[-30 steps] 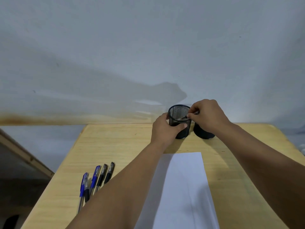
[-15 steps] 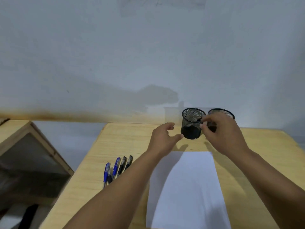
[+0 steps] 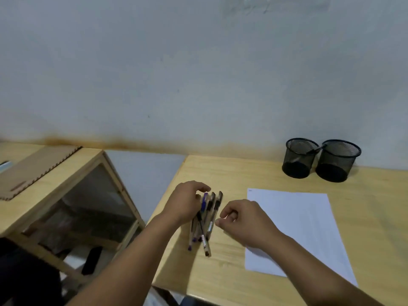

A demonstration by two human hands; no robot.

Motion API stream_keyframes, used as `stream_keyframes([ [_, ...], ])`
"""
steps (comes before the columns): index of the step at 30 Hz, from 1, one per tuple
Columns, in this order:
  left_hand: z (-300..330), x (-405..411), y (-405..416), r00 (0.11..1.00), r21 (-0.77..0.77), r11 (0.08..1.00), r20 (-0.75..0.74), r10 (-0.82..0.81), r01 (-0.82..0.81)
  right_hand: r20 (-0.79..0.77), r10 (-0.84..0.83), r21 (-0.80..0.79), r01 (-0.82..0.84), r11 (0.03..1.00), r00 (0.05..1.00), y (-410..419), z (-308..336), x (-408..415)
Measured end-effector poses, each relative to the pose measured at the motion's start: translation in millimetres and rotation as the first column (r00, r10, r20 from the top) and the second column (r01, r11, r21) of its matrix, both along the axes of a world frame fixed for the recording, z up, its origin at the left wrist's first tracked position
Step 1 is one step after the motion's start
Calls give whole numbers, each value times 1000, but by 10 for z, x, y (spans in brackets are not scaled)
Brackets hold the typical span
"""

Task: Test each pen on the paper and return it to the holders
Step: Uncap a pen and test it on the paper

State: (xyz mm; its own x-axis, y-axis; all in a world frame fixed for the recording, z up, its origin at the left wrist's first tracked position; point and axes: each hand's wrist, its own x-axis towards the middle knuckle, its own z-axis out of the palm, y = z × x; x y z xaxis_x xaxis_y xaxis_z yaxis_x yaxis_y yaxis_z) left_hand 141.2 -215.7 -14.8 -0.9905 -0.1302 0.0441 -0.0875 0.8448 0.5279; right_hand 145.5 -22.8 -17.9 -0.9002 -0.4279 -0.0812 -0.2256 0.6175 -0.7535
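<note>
Several blue and black pens (image 3: 207, 228) lie bunched and crossing near the left edge of the wooden table (image 3: 220, 274). My left hand (image 3: 185, 204) curls over their upper ends, fingers closed around the bunch. My right hand (image 3: 242, 221) hovers just right of the pens, fingers loosely curled and holding nothing. A white sheet of paper (image 3: 304, 221) lies to the right, partly under my right forearm. Two black mesh holders (image 3: 298, 162) (image 3: 336, 166) stand side by side at the back right. One dark pen (image 3: 313, 150) leans in the left holder.
A wooden cabinet (image 3: 66, 191) with a glass front and a flat lid stands lower, to the left of the table. A grey-white wall runs close behind the table and the holders.
Both hands have left the holders and come down to the pens at the left; the view has swung left. My left hand now covers the pens, which are bunched instead of fanned.
</note>
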Motion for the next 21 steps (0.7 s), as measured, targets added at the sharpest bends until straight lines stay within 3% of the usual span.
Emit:
stream_keyframes([
  [8,-153,116,-338,997,-358,931,60,-53,71,-4,44,135,-43,990,999,-397,-193,335],
  [17,-208,99,-374,989,-403,907,-33,-143,117,46,-76,-30,77,997,996,-179,-225,322],
  [21,-174,104,-286,959,-344,921,-144,-244,183,67,-92,-68,97,993,994,189,-146,286],
])
